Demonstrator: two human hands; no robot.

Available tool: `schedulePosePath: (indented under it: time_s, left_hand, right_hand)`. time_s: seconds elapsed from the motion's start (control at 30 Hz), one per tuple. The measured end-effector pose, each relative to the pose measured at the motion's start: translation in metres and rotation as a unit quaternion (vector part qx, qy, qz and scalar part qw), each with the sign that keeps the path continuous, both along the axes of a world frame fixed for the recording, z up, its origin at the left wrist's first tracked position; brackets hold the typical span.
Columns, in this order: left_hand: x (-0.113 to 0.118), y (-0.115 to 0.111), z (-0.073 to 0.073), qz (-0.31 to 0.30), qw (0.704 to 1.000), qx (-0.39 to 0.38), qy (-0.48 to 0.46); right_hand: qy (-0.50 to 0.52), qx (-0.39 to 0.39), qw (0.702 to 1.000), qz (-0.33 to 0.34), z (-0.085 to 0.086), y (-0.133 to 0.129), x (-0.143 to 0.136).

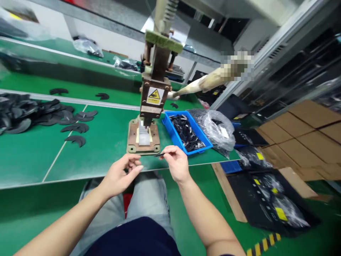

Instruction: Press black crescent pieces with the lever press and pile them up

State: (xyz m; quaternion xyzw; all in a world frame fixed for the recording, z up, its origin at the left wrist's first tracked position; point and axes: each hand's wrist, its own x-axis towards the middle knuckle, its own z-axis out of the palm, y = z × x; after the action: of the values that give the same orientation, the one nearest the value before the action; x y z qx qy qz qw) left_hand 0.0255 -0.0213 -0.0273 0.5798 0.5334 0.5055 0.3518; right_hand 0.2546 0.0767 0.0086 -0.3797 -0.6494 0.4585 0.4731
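Note:
My right hand [176, 161] pinches a small thin black strip [159, 155] between thumb and fingertips, just in front of the press base. To its left, my left hand [123, 174] is half curled at the table edge, thumb apart from the fingers, with nothing visible in it. A hand-lever press [151, 103] with a yellow warning label stands before me. On its base plate [131, 138] sits a pale, translucent block [144, 137] beneath the ram. Right of the press, a blue bin [169, 129] holds many small dark strips [186, 133].
Curved black pads [34, 112] are heaped at the left of the green table [106, 124], with several loose ones nearby. The press lever [210, 80] sticks out to the right. A clear plastic bag [215, 129] lies beside the bin. Cardboard boxes [298, 142] are stacked at right.

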Motion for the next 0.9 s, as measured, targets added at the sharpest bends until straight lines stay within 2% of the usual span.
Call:
schedulePosePath:
  time_s: [0.13,0.33,0.6,0.8,0.9]
  left_hand:
    - [0.006,-0.010,0.007,-0.006,1.000,-0.007,-0.020]
    - [0.002,-0.021,0.003,0.023,0.999,-0.011,-0.024]
    - [0.004,-0.025,0.001,0.018,1.000,-0.009,-0.002]
    - [-0.005,-0.019,0.012,0.004,0.990,0.104,0.091]
    - [-0.019,-0.006,0.018,-0.015,0.982,0.123,0.144]
  right_hand:
    - [0.096,-0.074,0.991,0.059,-0.018,-0.031,-0.033]
    - [0.103,-0.163,0.979,0.067,-0.029,-0.042,-0.047]
    - [0.106,-0.186,0.974,0.080,-0.040,-0.042,-0.043]
    - [0.103,-0.194,0.971,0.093,-0.044,-0.045,-0.046]
    - [0.076,-0.178,0.975,0.111,-0.038,-0.037,-0.042]
